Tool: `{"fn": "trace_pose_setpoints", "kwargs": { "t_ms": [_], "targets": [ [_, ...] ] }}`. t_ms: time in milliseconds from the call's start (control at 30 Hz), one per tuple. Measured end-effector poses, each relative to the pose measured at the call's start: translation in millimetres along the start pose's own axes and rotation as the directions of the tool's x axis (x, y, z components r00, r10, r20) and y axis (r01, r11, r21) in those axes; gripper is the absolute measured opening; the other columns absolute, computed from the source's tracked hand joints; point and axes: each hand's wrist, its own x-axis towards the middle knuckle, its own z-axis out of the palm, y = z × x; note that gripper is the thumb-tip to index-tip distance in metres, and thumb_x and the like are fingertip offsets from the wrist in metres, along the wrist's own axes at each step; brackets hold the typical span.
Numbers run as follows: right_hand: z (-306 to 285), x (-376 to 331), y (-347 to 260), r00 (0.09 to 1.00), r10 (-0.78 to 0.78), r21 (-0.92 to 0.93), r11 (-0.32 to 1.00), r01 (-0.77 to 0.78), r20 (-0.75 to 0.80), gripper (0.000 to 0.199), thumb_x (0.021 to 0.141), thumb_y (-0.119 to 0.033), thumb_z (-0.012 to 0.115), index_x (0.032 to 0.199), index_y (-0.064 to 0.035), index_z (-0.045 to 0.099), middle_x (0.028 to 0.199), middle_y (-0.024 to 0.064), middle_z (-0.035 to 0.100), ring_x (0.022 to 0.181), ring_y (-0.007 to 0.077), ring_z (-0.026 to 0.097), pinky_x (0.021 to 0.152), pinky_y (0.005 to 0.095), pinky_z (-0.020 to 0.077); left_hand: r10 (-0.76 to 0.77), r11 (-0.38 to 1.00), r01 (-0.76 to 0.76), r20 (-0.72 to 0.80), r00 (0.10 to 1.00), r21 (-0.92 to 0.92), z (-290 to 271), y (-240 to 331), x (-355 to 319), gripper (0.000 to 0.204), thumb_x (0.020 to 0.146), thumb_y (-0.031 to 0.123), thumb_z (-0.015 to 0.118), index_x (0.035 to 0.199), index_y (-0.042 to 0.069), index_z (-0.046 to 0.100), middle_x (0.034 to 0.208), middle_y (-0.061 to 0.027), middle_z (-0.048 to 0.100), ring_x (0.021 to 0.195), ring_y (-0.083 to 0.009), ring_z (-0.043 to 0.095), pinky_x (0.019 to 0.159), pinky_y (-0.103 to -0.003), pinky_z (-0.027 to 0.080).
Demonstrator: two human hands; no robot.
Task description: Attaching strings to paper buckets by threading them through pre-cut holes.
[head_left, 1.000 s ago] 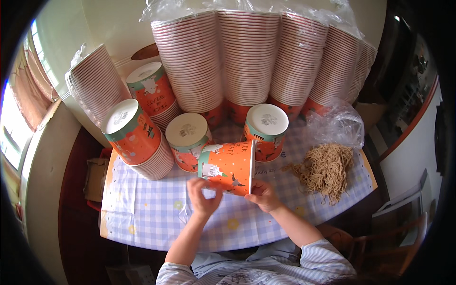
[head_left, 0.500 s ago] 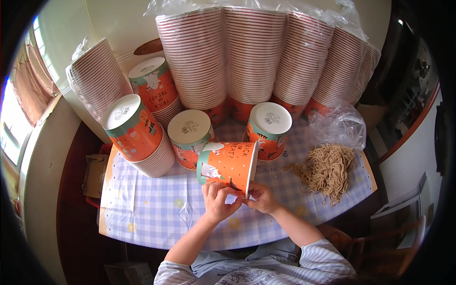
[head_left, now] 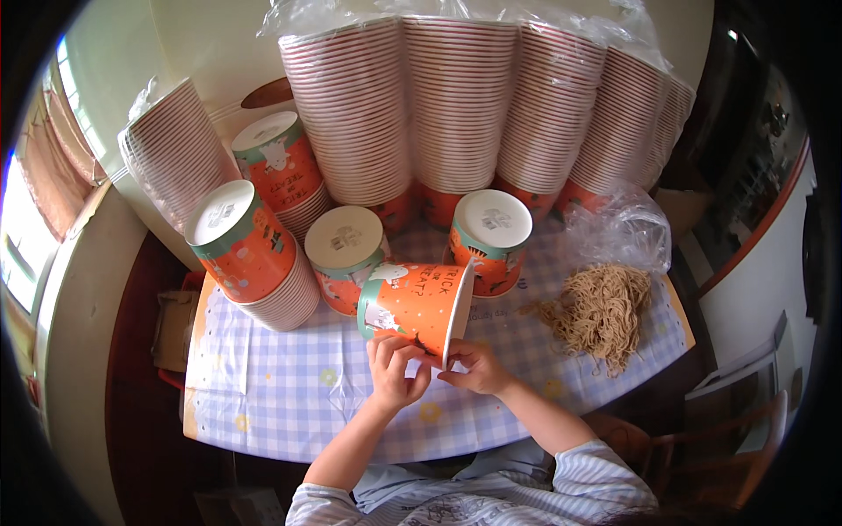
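Note:
An orange paper cup [head_left: 412,305] with a green rim band lies on its side, mouth to the left, base to the right. My left hand [head_left: 395,373] grips its lower wall from beneath. My right hand [head_left: 474,366] pinches the cup's bottom edge at the right. Both hands hover just above the checked tablecloth [head_left: 281,394].
Several upside-down orange cups [head_left: 487,232] and stacks [head_left: 250,254] stand behind. Tall plastic-wrapped cup stacks [head_left: 456,105] line the back. A heap of brown straw-like filler [head_left: 601,311] and a clear plastic bag [head_left: 618,232] lie at right. A chair [head_left: 737,421] sits lower right.
The cup has stayed in my hands while my fingers shifted along its lower edge; my left hand rose from under it to grip its wall.

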Motion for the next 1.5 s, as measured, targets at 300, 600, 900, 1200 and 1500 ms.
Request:
{"fn": "trace_pose_setpoints", "kwargs": {
  "t_ms": [300,600,900,1200,1500],
  "targets": [
    [-9.2,-1.5,-21.9,0.975,-0.088,-0.193,0.973,0.128,0.202,0.02,0.073,-0.002,0.066,0.093,-0.0058,0.063,0.091,0.0022,0.062,0.082,0.0115,0.058,0.072,0.0245,0.0462,0.077,0.997,-0.075,-0.064,0.995,0.027,-4.4,8.9,4.0,0.029,0.054,0.008,0.068,0.072,0.008,0.046,0.076,-0.0081,0.048,0.071,-0.0259,0.045,0.063,-0.035,0.037],
    [-110.7,-4.1,-31.3,0.801,-0.401,-0.883,0.346,-0.318,-0.445,0.012,0.073,-0.012,0.059,0.084,-0.0064,0.062,0.081,0.0055,0.061,0.075,0.0221,0.056,0.068,0.0339,0.0439,0.01,0.995,-0.029,-0.201,0.98,-0.094,-11.1,-6.9,13.8,0.02,0.053,-0.004,0.054,0.069,0.004,0.045,0.071,-0.0104,0.05,0.065,-0.0262,0.048,0.058,-0.033,0.04],
    [-110.5,-8.7,-16.4,0.84,-0.169,-0.852,0.004,-0.523,-0.516,0.013,0.071,-0.02,0.058,0.081,-0.0143,0.062,0.088,0.0036,0.056,0.092,0.0245,0.051,0.08,0.042,0.0353,-0.074,0.996,0.064,-0.175,0.982,-0.062,-11.5,-17.3,13.4,0.019,0.062,-0.007,0.055,0.078,0.003,0.048,0.08,-0.0126,0.054,0.074,-0.0284,0.053,0.065,-0.035,0.044],
    [-98.8,3.3,-31.9,0.781,-0.495,-0.894,0.413,-0.174,-0.381,0.01,0.073,-0.009,0.063,0.082,-0.0061,0.063,0.082,0.0074,0.063,0.08,0.0222,0.059,0.072,0.0337,0.0442,0.215,0.964,-0.166,-0.243,0.946,0.207,-14.3,0.0,3.6,0.037,0.062,0.006,0.066,0.095,0.01,0.049,0.087,-0.006,0.049,0.077,-0.0238,0.048,0.069,-0.034,0.038],
    [-72.8,1.6,-42.1,0.946,0.173,-0.368,0.89,-0.268,-0.273,0.008,0.081,-0.003,0.058,0.087,0.0023,0.06,0.082,0.0045,0.064,0.075,0.0069,0.056,0.068,0.0229,0.046,0.033,0.999,-0.017,0.351,0.936,-0.048,20.4,21.6,-5.7,0.031,0.066,0.012,0.068,0.093,0.006,0.055,0.094,-0.0079,0.056,0.087,-0.0254,0.055,0.077,-0.037,0.042]
  ]
}}
